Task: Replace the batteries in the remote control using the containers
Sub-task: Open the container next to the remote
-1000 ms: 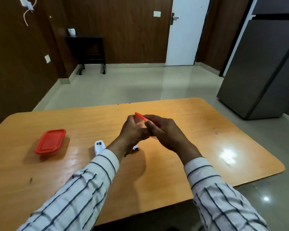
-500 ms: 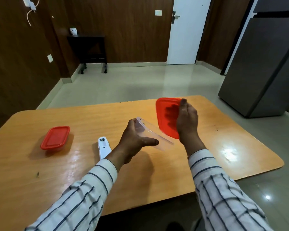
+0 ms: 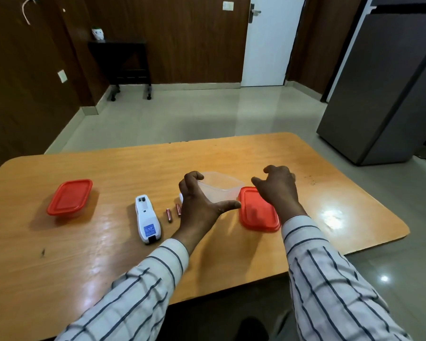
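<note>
A white remote control (image 3: pixel 146 219) lies back up on the wooden table (image 3: pixel 113 168), its battery bay open at the far end. Two small batteries (image 3: pixel 168 215) lie just right of it. My left hand (image 3: pixel 202 205) is spread at the near left corner of an open clear container (image 3: pixel 221 187) that stands on the table. A small white piece (image 3: pixel 181 196) peeks out behind this hand. The container's red lid (image 3: pixel 257 210) lies flat to its right. My right hand (image 3: pixel 278 187) hovers over the lid's far edge, fingers apart, holding nothing.
A second container with its red lid on (image 3: pixel 69 196) stands at the table's left. A grey fridge (image 3: pixel 391 94) is off the far right corner. A dark side table (image 3: pixel 123 60) stands against the back wall beside a white door (image 3: pixel 268 40).
The lid came off the clear container. Container and lid went down onto the table and both hands opened. The batteries now show beside the remote.
</note>
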